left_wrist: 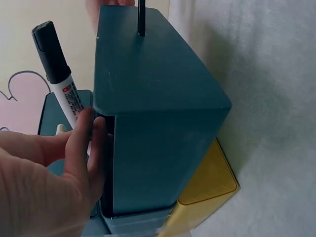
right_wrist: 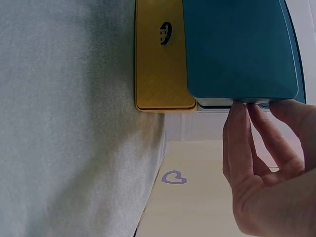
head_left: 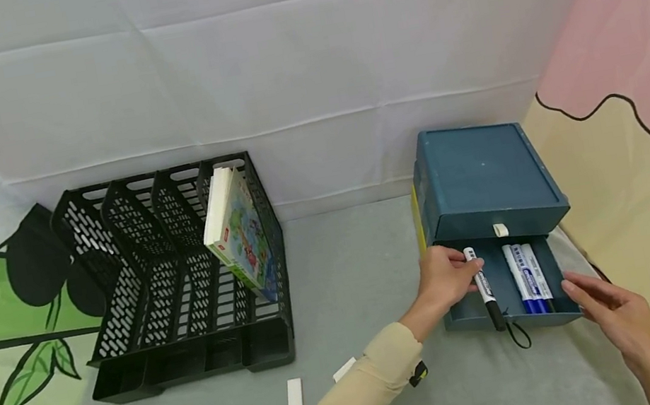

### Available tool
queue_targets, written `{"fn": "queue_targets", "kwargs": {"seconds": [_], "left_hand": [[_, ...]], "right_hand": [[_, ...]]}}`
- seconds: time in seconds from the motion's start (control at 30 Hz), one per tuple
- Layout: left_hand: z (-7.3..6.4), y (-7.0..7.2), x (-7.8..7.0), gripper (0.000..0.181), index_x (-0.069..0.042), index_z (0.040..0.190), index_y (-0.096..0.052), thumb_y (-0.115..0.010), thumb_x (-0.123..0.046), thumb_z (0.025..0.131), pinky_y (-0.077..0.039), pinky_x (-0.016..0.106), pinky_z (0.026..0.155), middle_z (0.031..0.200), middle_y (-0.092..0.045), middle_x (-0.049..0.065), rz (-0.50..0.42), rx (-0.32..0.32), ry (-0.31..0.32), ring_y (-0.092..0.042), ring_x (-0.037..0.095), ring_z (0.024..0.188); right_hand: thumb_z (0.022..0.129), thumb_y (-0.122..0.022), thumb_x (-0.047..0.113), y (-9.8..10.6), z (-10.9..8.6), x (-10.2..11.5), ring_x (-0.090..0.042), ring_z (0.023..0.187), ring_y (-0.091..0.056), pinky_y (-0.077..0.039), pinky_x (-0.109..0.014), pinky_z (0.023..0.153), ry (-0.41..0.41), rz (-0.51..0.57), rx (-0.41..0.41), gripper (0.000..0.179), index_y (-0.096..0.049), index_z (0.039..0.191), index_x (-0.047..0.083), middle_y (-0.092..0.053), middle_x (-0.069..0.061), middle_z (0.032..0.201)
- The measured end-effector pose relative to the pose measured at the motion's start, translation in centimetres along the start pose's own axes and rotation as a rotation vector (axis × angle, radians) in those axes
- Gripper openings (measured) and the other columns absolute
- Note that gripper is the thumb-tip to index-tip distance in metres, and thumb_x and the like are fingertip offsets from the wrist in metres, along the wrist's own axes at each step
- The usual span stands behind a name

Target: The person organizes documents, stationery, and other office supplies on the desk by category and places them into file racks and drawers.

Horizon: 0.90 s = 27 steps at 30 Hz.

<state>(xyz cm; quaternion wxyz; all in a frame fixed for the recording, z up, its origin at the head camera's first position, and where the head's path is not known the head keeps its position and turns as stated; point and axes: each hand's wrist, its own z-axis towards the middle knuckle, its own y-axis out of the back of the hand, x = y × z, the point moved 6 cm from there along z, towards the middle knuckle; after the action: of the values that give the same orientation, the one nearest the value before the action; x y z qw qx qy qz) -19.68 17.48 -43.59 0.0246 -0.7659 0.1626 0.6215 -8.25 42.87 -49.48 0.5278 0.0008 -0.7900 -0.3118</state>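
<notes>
Left grip (head_left: 446, 277) pinches a slim white plastic marker (head_left: 483, 283); slipping could drop it outside the boxy blue plastic drawer (head_left: 551, 319), which right grip (head_left: 621, 312) loosely touches.

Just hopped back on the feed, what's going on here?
A person's left grip pinches a black-capped marker over the open drawer, cap end toward the drawer's front. The right grip touches the drawer's right side. Three other markers lie side by side in the drawer. Off to the left, a black rack holds at least one book.
</notes>
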Motion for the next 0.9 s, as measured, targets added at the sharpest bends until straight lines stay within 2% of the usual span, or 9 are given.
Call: {"fn": "queue_targets", "kwargs": {"seconds": [0.17,0.23,0.33,0.43,0.67,0.77,0.9], "left_hand": [[1.1,-0.9,0.1,0.014,0.006,0.1,-0.071,-0.077,-0.004,0.091,-0.056,0.025,0.053,0.076,-0.072,0.008,0.076,-0.053,0.012,-0.072,0.021,0.058],[1.5,-1.1,0.1,0.011,0.004,0.092,-0.072,-0.077,-0.006,0.092,-0.051,0.022,0.048,0.068,-0.07,0.007,0.118,-0.085,0.006,-0.069,0.019,0.053],[1.9,-1.5,-0.1,0.023,0.002,0.074,-0.07,-0.076,-0.008,0.094,-0.041,0.022,0.044,0.053,-0.059,0.004,0.194,-0.134,-0.036,-0.058,0.014,0.046],[2.2,-1.8,-0.3,0.032,-0.002,0.064,-0.066,-0.075,-0.01,0.094,-0.036,0.024,0.047,0.051,-0.051,0.002,0.274,-0.19,-0.081,-0.049,0.013,0.049],[2.3,-3.2,-0.1,0.011,-0.002,0.086,-0.072,-0.073,-0.007,0.095,-0.049,0.03,0.069,0.077,-0.064,0.008,0.307,-0.201,-0.095,-0.059,0.02,0.074],[2.3,-3.8,-0.1,0.008,-0.001,0.09,-0.072,-0.072,-0.006,0.095,-0.052,0.033,0.079,0.081,-0.068,0.009,0.335,-0.218,-0.13,-0.064,0.021,0.079],[2.4,-4.7,0.2,0.007,0.0,0.092,-0.07,-0.072,-0.006,0.095,-0.053,0.036,0.085,0.085,-0.069,0.011,0.355,-0.226,-0.148,-0.066,0.021,0.084]], "right_hand": [[0.093,-0.072,0.053,-0.1,0.0,0.0,0.007,0.086,-0.057,-0.051,-0.011,0.071,-0.002,-0.006,0.002,0.064,-0.065,0.14,0.01,-0.054,0.035,0.098],[0.093,-0.072,0.053,-0.1,0.0,0.0,0.007,0.085,-0.057,-0.051,-0.011,0.071,-0.005,-0.009,0.001,0.064,-0.064,0.14,0.009,-0.053,0.035,0.098],[0.093,-0.072,0.054,-0.1,0.1,-0.1,0.007,0.086,-0.057,-0.051,-0.011,0.071,-0.012,-0.012,-0.001,0.065,-0.064,0.14,0.01,-0.053,0.035,0.098],[0.092,-0.071,0.054,-0.1,0.1,-0.2,0.007,0.086,-0.057,-0.051,-0.011,0.071,-0.013,-0.013,-0.001,0.066,-0.064,0.141,0.01,-0.053,0.035,0.098],[0.092,-0.071,0.055,-0.1,0.1,-0.2,0.006,0.087,-0.057,-0.051,-0.01,0.071,-0.025,-0.009,-0.003,0.067,-0.063,0.141,0.011,-0.053,0.035,0.099],[0.092,-0.071,0.056,-0.1,0.1,-0.3,0.005,0.087,-0.056,-0.051,-0.01,0.071,-0.035,-0.011,-0.006,0.067,-0.063,0.142,0.012,-0.053,0.034,0.1],[0.092,-0.071,0.056,-0.1,0.1,-0.3,0.006,0.087,-0.056,-0.051,-0.01,0.071,-0.034,-0.01,-0.007,0.067,-0.063,0.142,0.011,-0.053,0.034,0.1]]}}
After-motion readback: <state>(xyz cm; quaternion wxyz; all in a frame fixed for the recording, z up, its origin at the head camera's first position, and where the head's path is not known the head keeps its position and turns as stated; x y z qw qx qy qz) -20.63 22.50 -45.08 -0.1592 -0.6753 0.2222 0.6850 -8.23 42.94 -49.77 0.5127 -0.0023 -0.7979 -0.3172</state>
